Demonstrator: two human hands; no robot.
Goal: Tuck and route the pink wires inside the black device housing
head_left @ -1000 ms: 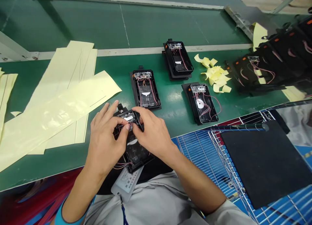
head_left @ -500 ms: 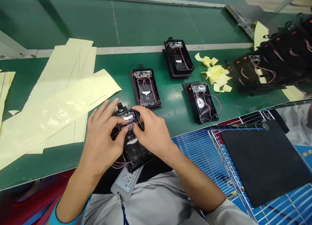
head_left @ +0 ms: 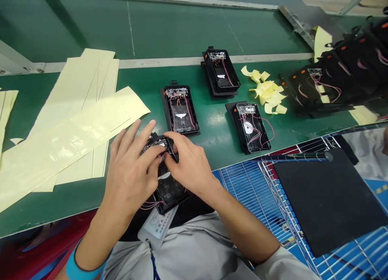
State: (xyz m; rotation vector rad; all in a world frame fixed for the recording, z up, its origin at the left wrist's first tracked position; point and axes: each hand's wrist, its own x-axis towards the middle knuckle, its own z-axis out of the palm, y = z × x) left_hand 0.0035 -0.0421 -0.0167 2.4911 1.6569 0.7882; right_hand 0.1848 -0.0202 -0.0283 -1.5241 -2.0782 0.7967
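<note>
A black plastic housing [head_left: 171, 193] with a circuit board [head_left: 157, 144] at its far end lies tilted at the bench's front edge, close to my body. Thin reddish wires [head_left: 151, 205] stick out at its lower left. My left hand [head_left: 130, 175] reaches over the board, thumb and index finger pinched together; whatever is between them is too small and hidden to name. Gripping the housing's upper right side, my right hand [head_left: 190, 163] has its thumb inside near the board and its fingers curled around the outer edge.
Three similar wired housings [head_left: 182, 110] [head_left: 222, 72] [head_left: 253, 130] stand on the green bench [head_left: 212, 150]. Pale yellow sheets [head_left: 75, 126] lie left, curled yellow scraps [head_left: 268, 94] right. More black housings [head_left: 339, 74] are stacked far right. A wire rack [head_left: 242, 191] with a black board [head_left: 330, 199] adjoins.
My left hand has moved slightly right and its pinched fingertips now sit further over the board, near my right thumb. My right hand keeps its grip on the housing.
</note>
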